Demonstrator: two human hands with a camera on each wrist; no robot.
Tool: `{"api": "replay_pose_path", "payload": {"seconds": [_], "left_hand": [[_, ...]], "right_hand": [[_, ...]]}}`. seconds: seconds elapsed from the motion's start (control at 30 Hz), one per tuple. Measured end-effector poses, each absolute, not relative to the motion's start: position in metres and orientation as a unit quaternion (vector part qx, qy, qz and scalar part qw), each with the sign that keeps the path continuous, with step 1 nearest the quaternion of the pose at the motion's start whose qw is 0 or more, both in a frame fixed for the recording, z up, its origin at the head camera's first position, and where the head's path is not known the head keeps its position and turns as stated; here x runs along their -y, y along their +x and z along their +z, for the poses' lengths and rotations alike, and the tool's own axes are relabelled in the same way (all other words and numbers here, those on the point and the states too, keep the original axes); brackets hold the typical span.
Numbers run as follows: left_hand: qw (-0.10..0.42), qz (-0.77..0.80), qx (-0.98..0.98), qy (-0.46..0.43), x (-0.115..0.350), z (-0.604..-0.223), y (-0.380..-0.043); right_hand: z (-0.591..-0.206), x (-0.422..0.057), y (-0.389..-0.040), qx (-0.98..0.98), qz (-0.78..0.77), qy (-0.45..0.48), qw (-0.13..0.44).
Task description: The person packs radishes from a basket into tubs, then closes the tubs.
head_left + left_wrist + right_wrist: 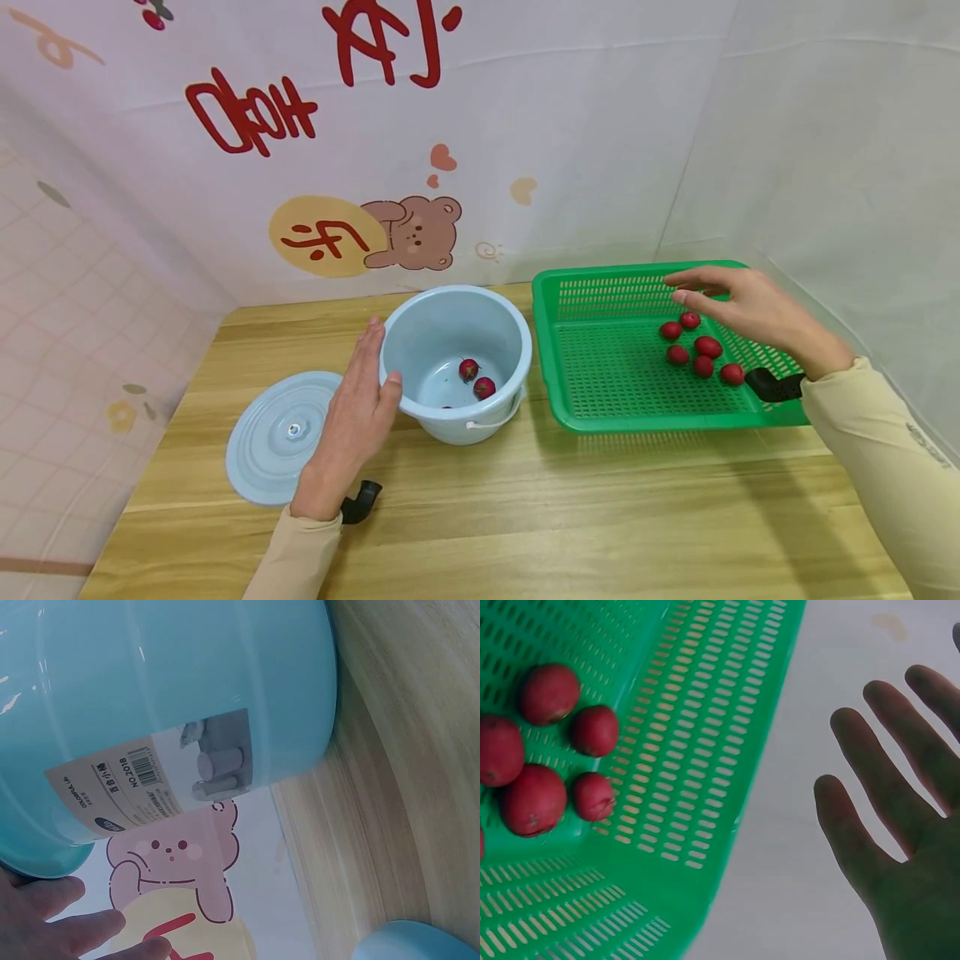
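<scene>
My left hand (355, 408) is at the left side of a light blue bucket (397, 358), fingers straight along its rim; in the left wrist view, the fingers (90, 930) spread by the rim. Inside the bucket lie small round red, radish-like vegetables (484, 387), one mostly hidden by the front wall. Above the green basket (551, 367) hovers my right hand (757, 312), its fingers extended and nothing held. Several more of the red vegetables (707, 347) lie on the basket's floor beneath it. The right wrist view shows the fingers (877, 776) apart, beyond the basket's edge.
A round blue lid (258, 442) lies on the wooden table (525, 525), left of the bucket and partly behind my left hand. The bucket's white handle (495, 421) hangs down in front. A printed white wall covering (585, 125) stands behind the table.
</scene>
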State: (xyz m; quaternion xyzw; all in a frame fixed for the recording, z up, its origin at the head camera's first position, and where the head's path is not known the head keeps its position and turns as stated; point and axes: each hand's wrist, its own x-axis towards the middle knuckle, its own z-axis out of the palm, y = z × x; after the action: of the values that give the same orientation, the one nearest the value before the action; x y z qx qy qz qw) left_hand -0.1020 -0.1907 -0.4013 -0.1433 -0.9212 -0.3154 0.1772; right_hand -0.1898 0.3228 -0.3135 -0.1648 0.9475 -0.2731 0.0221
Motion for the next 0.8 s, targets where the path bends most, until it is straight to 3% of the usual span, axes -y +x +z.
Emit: {"api": "replay_pose_path", "payload": {"seconds": [0.8], "left_hand": [[0.18, -0.312, 0.922, -0.144, 0.191, -0.402, -0.103]], "right_hand": [[-0.355, -0.343, -0.236, -0.924, -0.303, -0.172, 0.157]]}}
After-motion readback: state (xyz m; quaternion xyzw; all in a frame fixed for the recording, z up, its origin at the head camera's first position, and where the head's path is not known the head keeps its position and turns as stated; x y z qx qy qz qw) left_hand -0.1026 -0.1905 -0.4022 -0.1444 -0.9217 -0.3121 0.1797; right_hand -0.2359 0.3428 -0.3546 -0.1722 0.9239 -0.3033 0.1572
